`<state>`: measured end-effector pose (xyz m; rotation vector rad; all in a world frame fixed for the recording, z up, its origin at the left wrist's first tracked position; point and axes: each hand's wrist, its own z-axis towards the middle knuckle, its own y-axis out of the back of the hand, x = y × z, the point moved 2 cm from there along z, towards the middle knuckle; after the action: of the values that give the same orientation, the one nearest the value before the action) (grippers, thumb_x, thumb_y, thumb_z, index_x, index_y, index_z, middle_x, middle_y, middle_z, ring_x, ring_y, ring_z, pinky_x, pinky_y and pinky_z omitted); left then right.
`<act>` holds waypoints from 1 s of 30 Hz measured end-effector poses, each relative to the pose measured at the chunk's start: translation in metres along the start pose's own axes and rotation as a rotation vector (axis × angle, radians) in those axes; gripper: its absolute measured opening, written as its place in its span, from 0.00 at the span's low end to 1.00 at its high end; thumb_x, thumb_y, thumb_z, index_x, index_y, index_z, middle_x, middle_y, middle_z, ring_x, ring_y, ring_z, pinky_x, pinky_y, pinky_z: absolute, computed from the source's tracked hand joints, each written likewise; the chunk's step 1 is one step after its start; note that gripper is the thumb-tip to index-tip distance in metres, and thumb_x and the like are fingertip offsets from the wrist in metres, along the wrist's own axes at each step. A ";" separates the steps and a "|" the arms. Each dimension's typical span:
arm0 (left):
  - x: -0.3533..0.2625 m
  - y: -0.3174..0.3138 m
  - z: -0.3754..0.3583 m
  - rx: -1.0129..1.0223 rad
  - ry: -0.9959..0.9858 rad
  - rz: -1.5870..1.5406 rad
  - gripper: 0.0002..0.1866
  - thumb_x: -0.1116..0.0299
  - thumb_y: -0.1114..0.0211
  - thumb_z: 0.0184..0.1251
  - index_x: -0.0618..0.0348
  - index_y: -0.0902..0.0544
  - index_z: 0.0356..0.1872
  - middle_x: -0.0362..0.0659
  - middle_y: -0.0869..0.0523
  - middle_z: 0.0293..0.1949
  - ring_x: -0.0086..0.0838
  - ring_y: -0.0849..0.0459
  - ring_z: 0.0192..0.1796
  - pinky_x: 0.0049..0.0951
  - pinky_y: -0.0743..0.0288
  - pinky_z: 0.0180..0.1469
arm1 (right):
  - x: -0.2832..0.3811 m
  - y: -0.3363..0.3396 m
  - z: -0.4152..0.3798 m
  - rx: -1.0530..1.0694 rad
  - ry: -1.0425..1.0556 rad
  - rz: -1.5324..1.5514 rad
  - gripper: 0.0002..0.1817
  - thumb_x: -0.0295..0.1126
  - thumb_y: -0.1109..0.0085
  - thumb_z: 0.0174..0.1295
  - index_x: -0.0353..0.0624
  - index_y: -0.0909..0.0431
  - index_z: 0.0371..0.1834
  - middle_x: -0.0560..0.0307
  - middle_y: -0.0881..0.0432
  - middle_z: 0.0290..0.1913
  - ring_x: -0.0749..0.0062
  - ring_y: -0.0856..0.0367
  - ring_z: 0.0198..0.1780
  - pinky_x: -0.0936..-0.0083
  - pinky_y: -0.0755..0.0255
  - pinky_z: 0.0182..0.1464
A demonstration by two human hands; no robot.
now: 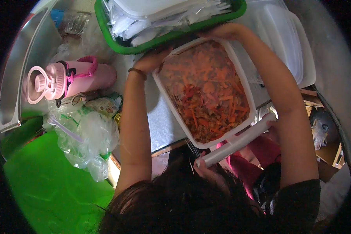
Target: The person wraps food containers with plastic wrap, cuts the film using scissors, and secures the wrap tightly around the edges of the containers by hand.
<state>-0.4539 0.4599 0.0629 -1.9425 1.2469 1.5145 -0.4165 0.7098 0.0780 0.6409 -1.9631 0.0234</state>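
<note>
A white rectangular container (243,93) holds food with shredded orange pieces. Clear plastic wrap (210,58) lies over the food, its hazy sheen strongest at the far half. My left hand (154,61) is closed at the far left corner, on the wrap's edge. My right hand (222,32) grips the far right edge, its fingertips partly hidden. Close to my body, another person's hands (212,173) hold a plastic wrap roll (236,144); stretched film runs from it to the container's near edge.
A green basket (124,48) of plastic-wrapped items touches the far side. Clear lids (280,43) lie right. A pink bottle (89,74), plastic bags (87,128) and a steel sink (31,58) are left. A green stool top (54,183) is lower left. Dark hair (175,195) blocks the near middle.
</note>
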 end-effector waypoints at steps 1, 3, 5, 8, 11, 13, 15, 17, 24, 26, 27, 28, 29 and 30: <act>-0.008 -0.003 -0.005 -0.015 0.012 -0.029 0.27 0.51 0.47 0.64 0.60 0.33 0.56 0.41 0.24 0.28 0.20 0.35 0.15 0.24 0.39 0.15 | -0.001 0.001 0.001 0.009 -0.027 0.004 0.27 0.42 0.44 0.60 0.42 0.35 0.60 0.58 0.32 0.58 0.75 0.37 0.58 0.78 0.44 0.62; -0.011 -0.004 -0.006 -0.027 0.023 -0.067 0.27 0.50 0.46 0.64 0.60 0.32 0.56 0.40 0.24 0.30 0.20 0.35 0.15 0.23 0.39 0.15 | -0.003 0.002 0.004 0.026 -0.080 0.011 0.26 0.41 0.44 0.60 0.41 0.35 0.60 0.57 0.32 0.58 0.75 0.37 0.58 0.77 0.44 0.62; -0.007 -0.004 -0.004 -0.023 0.020 -0.084 0.27 0.49 0.45 0.62 0.58 0.32 0.55 0.41 0.23 0.34 0.21 0.32 0.16 0.22 0.38 0.14 | 0.002 0.000 0.000 0.008 -0.016 0.031 0.27 0.42 0.43 0.59 0.42 0.34 0.60 0.57 0.31 0.57 0.74 0.36 0.58 0.78 0.44 0.62; -0.004 -0.006 -0.005 -0.105 0.019 -0.111 0.25 0.51 0.45 0.63 0.59 0.29 0.52 0.38 0.25 0.24 0.19 0.39 0.13 0.21 0.44 0.14 | 0.014 0.001 -0.007 -0.037 -0.043 -0.053 0.28 0.43 0.40 0.56 0.44 0.33 0.59 0.58 0.30 0.57 0.74 0.35 0.57 0.77 0.43 0.61; -0.003 -0.006 -0.007 -0.136 0.101 -0.142 0.24 0.49 0.43 0.61 0.58 0.27 0.50 0.36 0.26 0.23 0.19 0.39 0.13 0.21 0.44 0.14 | 0.021 0.005 -0.025 -0.092 -0.110 -0.026 0.29 0.45 0.38 0.54 0.46 0.32 0.58 0.60 0.29 0.56 0.75 0.33 0.55 0.76 0.40 0.59; -0.003 -0.006 -0.008 -0.149 0.074 -0.136 0.25 0.48 0.42 0.59 0.58 0.26 0.48 0.36 0.26 0.23 0.18 0.38 0.14 0.21 0.43 0.15 | 0.010 0.010 -0.034 -0.157 -0.127 0.113 0.30 0.44 0.38 0.54 0.46 0.33 0.59 0.61 0.28 0.55 0.76 0.32 0.54 0.75 0.38 0.58; -0.007 -0.005 -0.009 -0.167 0.035 -0.119 0.24 0.47 0.41 0.58 0.58 0.24 0.46 0.36 0.27 0.22 0.19 0.37 0.14 0.22 0.43 0.15 | -0.013 0.013 -0.034 -0.245 -0.126 0.322 0.30 0.43 0.39 0.54 0.45 0.34 0.59 0.60 0.28 0.54 0.76 0.31 0.53 0.75 0.36 0.56; -0.013 -0.005 -0.013 -0.184 -0.010 -0.089 0.24 0.47 0.40 0.57 0.57 0.23 0.43 0.36 0.27 0.21 0.19 0.36 0.15 0.23 0.42 0.16 | -0.017 0.015 -0.043 -0.228 -0.143 0.309 0.31 0.43 0.39 0.55 0.42 0.35 0.59 0.59 0.28 0.54 0.75 0.30 0.53 0.74 0.35 0.56; 0.020 0.000 0.005 -0.284 -0.135 0.309 0.30 0.38 0.50 0.58 0.60 0.22 0.21 0.42 0.29 0.09 0.31 0.27 0.17 0.32 0.33 0.29 | -0.025 0.006 -0.055 -0.159 -0.225 0.430 0.30 0.45 0.43 0.58 0.36 0.34 0.58 0.59 0.28 0.54 0.75 0.31 0.53 0.77 0.37 0.56; 0.020 -0.001 0.000 -0.317 -0.084 0.327 0.32 0.37 0.51 0.58 0.60 0.23 0.18 0.43 0.28 0.09 0.32 0.25 0.19 0.32 0.32 0.31 | -0.034 0.007 -0.053 -0.212 -0.256 0.422 0.29 0.46 0.44 0.59 0.35 0.34 0.57 0.59 0.28 0.53 0.76 0.31 0.52 0.77 0.36 0.55; 0.020 -0.001 -0.002 -0.333 -0.059 0.325 0.32 0.37 0.51 0.58 0.60 0.23 0.16 0.44 0.28 0.09 0.32 0.24 0.20 0.32 0.32 0.32 | -0.037 0.008 -0.052 -0.236 -0.271 0.415 0.29 0.46 0.45 0.60 0.35 0.34 0.57 0.59 0.28 0.53 0.76 0.31 0.51 0.78 0.36 0.54; 0.020 -0.001 -0.003 -0.350 -0.034 0.299 0.32 0.37 0.50 0.58 0.60 0.23 0.16 0.44 0.27 0.10 0.32 0.24 0.21 0.31 0.32 0.32 | -0.031 0.005 -0.055 -0.251 -0.297 0.399 0.29 0.46 0.45 0.60 0.34 0.34 0.56 0.58 0.28 0.53 0.76 0.30 0.51 0.77 0.36 0.54; 0.021 -0.001 -0.006 -0.371 -0.019 0.263 0.32 0.38 0.49 0.58 0.61 0.23 0.16 0.44 0.26 0.12 0.31 0.24 0.22 0.30 0.32 0.32 | -0.023 0.002 -0.059 -0.264 -0.323 0.384 0.29 0.46 0.46 0.60 0.34 0.34 0.56 0.58 0.28 0.53 0.76 0.30 0.50 0.77 0.35 0.54; 0.022 -0.001 -0.009 -0.393 -0.005 0.227 0.31 0.39 0.48 0.58 0.61 0.23 0.17 0.44 0.24 0.14 0.30 0.24 0.23 0.29 0.32 0.33 | -0.017 0.000 -0.062 -0.276 -0.347 0.368 0.29 0.47 0.46 0.60 0.33 0.33 0.56 0.57 0.28 0.52 0.76 0.30 0.50 0.77 0.35 0.53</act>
<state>-0.4470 0.4449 0.0463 -2.0823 1.2790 2.0046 -0.3597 0.7346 0.0933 0.1001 -2.3424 -0.1390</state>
